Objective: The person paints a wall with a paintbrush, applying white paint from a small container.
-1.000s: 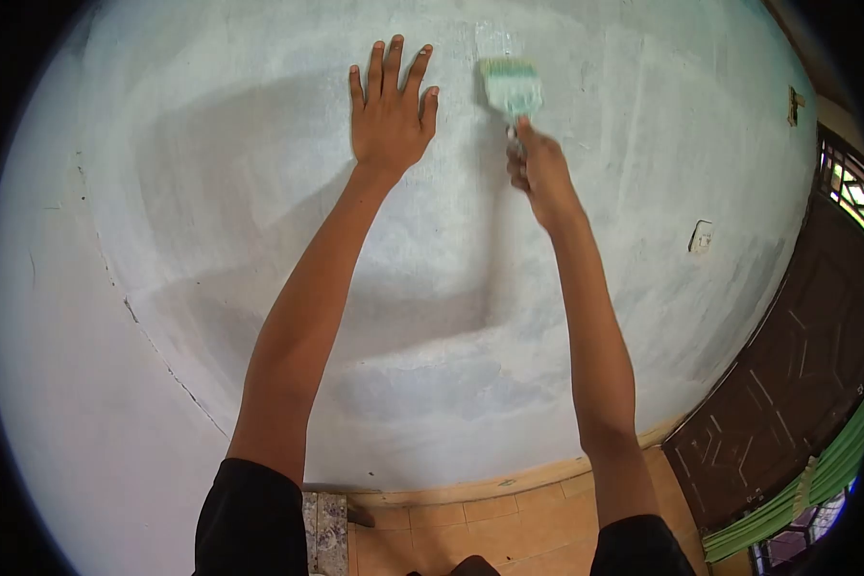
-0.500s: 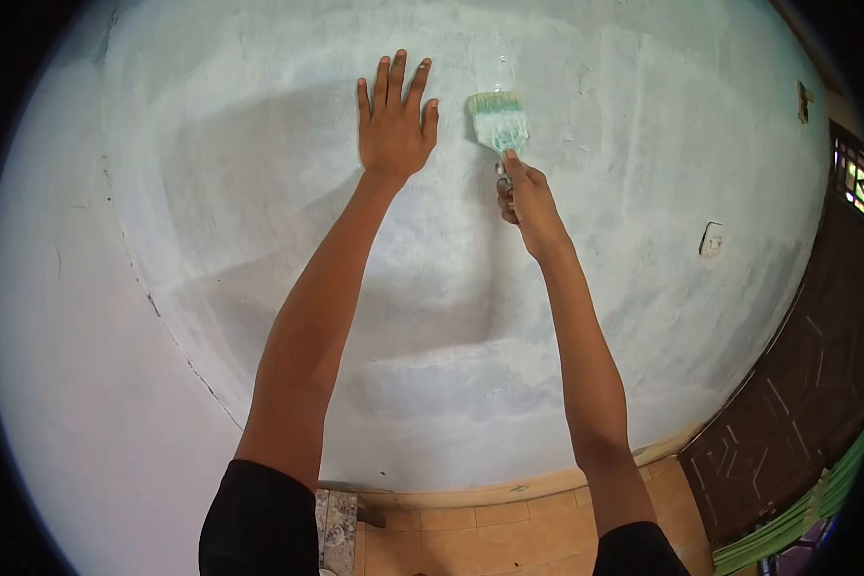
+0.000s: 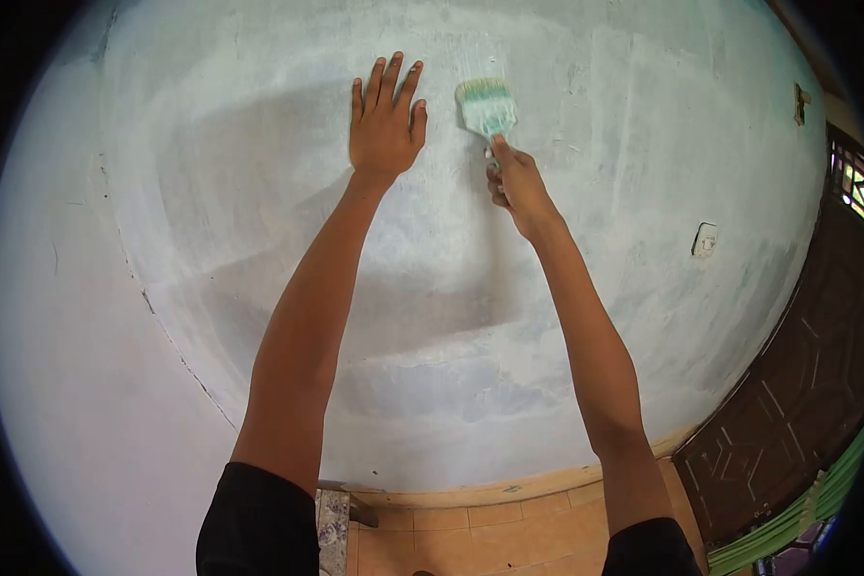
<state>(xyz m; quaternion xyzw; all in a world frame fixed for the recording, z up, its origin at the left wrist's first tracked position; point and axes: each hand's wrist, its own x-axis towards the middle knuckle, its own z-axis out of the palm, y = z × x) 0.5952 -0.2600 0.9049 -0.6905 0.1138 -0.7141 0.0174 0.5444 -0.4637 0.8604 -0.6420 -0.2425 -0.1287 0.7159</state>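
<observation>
Flat against the pale, patchy wall [image 3: 432, 288] lies my left hand [image 3: 386, 130], its fingers spread and nothing in it. To its right, my right hand [image 3: 518, 187] is wrapped round the handle of a wide paintbrush [image 3: 487, 108]. The brush points upward, with its bristles at the wall. White and green paint coats the ferrule and the lower bristles. Wet-looking streaks show on the wall just above the bristle tips. Most of the handle is hidden inside my fingers.
A white wall switch or socket [image 3: 705, 240] sits on the right. Beyond it stands a dark brown door [image 3: 787, 403], with green cloth [image 3: 787, 528] at lower right. Orange tiles [image 3: 490, 518] cover the floor. A patterned ledge or tabletop [image 3: 333, 528] is at the bottom.
The paintbrush and my right hand have moved slightly up and left in view. My left hand stays flat on the wall, while the whole view has shifted a little.
</observation>
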